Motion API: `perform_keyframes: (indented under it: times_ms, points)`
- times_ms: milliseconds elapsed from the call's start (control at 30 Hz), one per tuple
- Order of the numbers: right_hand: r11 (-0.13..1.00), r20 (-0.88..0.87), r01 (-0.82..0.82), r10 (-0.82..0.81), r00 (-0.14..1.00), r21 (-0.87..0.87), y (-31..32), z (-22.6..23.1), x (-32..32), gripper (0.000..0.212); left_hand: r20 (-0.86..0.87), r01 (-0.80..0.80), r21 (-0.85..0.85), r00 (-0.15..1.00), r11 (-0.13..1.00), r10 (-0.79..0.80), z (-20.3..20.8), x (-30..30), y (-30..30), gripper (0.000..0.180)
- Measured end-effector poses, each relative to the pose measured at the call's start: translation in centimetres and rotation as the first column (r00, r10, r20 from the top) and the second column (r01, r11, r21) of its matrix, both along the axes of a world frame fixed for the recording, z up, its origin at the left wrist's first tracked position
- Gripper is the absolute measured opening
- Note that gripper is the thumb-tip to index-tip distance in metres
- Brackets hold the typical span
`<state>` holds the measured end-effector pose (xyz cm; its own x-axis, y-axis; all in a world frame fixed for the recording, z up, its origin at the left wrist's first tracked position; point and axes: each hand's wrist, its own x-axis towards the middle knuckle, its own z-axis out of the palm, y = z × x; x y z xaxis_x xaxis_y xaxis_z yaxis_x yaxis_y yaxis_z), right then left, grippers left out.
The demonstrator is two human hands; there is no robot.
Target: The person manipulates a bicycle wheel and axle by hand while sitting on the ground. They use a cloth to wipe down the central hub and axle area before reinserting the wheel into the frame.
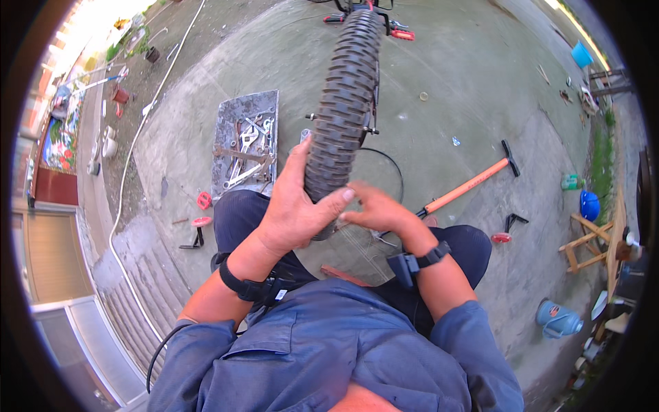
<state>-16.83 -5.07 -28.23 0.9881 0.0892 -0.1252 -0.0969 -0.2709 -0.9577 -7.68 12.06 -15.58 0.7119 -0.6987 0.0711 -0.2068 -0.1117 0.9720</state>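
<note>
A knobby black bicycle tyre [343, 89] rises in front of me, its wheel upright and its near end between my knees. My left hand [295, 209] is wrapped round the tyre's left side, its thumb lying across the near tread. On the other side, my right hand [381, 209] has bent fingers close against the tyre's right edge; its fingertips are slightly blurred, and what they pinch, if anything, is hidden. Axle ends stick out on both sides of the wheel. An orange floor pump [467, 185] with a black T-handle lies at my right; a black hose [398, 165] curves near the wheel.
Left of the wheel sits a grey metal tray [245, 96] holding several wrenches. Black brackets with red discs lie at left [199, 233] and right [504, 230]. Farther right are a blue jug [559, 319], a wooden stand [590, 240] and a blue bucket [581, 55]. A pale hose [137, 141] runs along the left.
</note>
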Motion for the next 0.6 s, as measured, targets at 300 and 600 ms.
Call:
perform_keyframes:
  times_ms: [300, 600]
  points:
    - [0.848, 0.270, 0.339, -0.467, 0.842, 0.408, 1.5, 13.8, 2.1, 0.084, 0.130, 0.184, -0.177, 0.978, 0.967, -0.163, -3.0, -0.1, 0.9, 0.091]
    - [0.814, 0.128, 0.495, -0.550, 0.825, 0.304, 2.5, 16.0, 5.5, 0.045, 0.190, 0.049, -0.235, 0.982, 0.971, -0.003, -1.2, 0.2, -0.2, 0.087]
